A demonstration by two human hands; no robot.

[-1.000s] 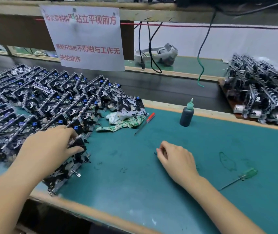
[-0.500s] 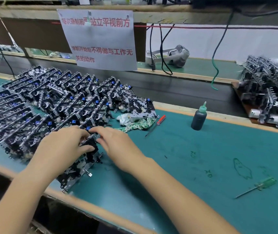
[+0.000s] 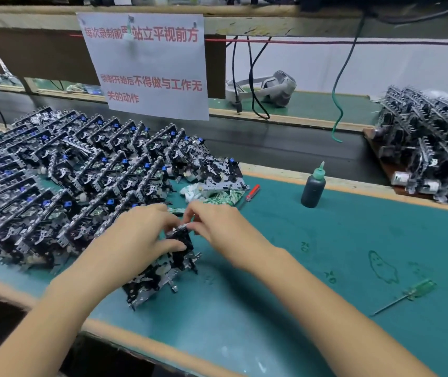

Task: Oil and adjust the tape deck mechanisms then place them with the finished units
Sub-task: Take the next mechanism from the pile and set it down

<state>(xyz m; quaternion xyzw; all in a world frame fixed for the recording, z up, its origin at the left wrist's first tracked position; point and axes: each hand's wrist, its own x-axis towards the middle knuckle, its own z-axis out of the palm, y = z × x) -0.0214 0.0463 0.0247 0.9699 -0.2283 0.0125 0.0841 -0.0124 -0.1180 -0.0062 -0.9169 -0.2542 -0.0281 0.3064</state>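
Several black-and-silver tape deck mechanisms [image 3: 87,180] stand in slanted rows on the left of the green mat. At the near right end of the rows, one tape deck mechanism [image 3: 160,270] leans on its edge. My left hand [image 3: 136,240] grips its upper part, thumb across the front. My right hand [image 3: 217,227] pinches the top corner of the same unit with its fingertips. A dark oil bottle [image 3: 312,189] with a green nozzle stands behind on the mat. A second stack of mechanisms [image 3: 429,148] sits on a board at the far right.
A red screwdriver [image 3: 252,192] and a crumpled green-white cloth [image 3: 217,197] lie by the rows. A green-handled screwdriver [image 3: 407,295] lies on the mat [image 3: 326,268] at right. A paper sign [image 3: 149,63] hangs above; cables and a headset [image 3: 271,88] are behind.
My right hand has crossed from the middle of the mat to the mechanism that my left hand holds and now pinches its top. The camera view has shifted left.
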